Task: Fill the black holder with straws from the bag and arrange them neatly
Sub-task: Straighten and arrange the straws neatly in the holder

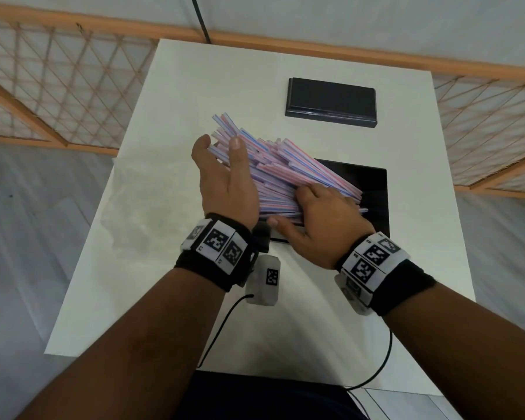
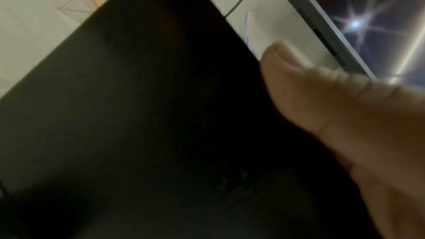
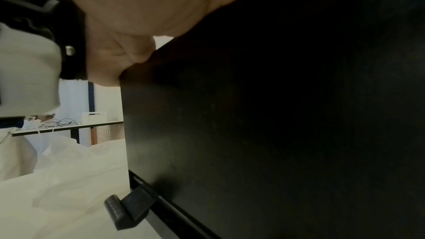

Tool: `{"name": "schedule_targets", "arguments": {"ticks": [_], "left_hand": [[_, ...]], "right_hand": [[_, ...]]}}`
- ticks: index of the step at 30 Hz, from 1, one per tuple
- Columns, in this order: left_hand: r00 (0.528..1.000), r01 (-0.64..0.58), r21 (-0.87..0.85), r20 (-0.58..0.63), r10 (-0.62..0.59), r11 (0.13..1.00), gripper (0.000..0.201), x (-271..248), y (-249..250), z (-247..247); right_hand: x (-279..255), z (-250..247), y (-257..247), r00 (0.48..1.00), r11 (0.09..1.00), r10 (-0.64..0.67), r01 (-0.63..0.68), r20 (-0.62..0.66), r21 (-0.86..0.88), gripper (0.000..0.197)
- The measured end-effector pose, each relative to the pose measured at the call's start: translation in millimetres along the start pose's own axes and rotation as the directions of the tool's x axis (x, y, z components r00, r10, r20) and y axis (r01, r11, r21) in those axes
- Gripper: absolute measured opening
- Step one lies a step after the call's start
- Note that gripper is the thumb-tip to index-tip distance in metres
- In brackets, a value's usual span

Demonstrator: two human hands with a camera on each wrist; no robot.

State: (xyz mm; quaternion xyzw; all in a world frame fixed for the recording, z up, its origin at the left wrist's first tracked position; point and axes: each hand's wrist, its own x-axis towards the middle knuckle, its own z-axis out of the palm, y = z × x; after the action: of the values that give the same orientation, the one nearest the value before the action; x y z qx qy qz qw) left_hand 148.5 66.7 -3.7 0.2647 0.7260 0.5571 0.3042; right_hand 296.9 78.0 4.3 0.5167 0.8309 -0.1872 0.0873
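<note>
Here we look down on a white table (image 1: 164,268) ringed by an orange lattice fence (image 1: 58,95) on a grey floor. A black lid (image 1: 331,101) lies at twelve o'clock, well apart from the black holder (image 1: 373,189) at the centre, and a clear bag (image 1: 140,201) lies flat at nine o'clock. A loose sheaf of pink-and-blue striped straws (image 1: 285,168) leans out of the holder toward eleven o'clock. Our left hand (image 1: 225,183), fingers nearly straight, presses flat against the sheaf's left side; our right hand (image 1: 322,225) curls its fingers over the straws' near ends, thumb spread, at the holder's front edge.
</note>
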Motion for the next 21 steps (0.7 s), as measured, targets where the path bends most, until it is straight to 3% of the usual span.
{"name": "schedule_targets", "arguments": {"ticks": [5, 9, 15, 18, 21], "left_hand": [[1.0, 0.016, -0.042, 0.015, -0.015, 0.999, 0.06, 5.0, -1.8, -1.4], [1.0, -0.003, 0.017, 0.031, 0.002, 1.0, 0.06, 5.6, 1.9, 1.3], [1.0, -0.028, 0.064, 0.013, 0.027, 0.998, 0.065, 9.6, 1.2, 4.2], [1.0, 0.009, 0.075, -0.012, -0.008, 0.997, 0.064, 9.2, 2.2, 3.8], [0.999, 0.028, 0.102, -0.024, -0.026, 0.994, 0.064, 7.1, 6.8, 3.4]], "right_hand": [[1.2, 0.1, -0.5, 1.0, 1.0, 0.007, -0.007, -0.018, 0.01, 0.077], [2.9, -0.1, -1.2, 1.0, 1.0, 0.019, -0.019, -0.021, 0.02, 0.077], [6.0, -0.9, -1.0, 0.998, 0.998, 0.055, -0.055, 0.034, -0.008, 0.096], [7.7, -1.3, -3.7, 0.997, 0.997, 0.064, -0.062, 0.035, -0.046, 0.093], [11.7, -0.8, -5.9, 0.998, 0.999, 0.037, -0.038, 0.053, 0.027, 0.088]]}}
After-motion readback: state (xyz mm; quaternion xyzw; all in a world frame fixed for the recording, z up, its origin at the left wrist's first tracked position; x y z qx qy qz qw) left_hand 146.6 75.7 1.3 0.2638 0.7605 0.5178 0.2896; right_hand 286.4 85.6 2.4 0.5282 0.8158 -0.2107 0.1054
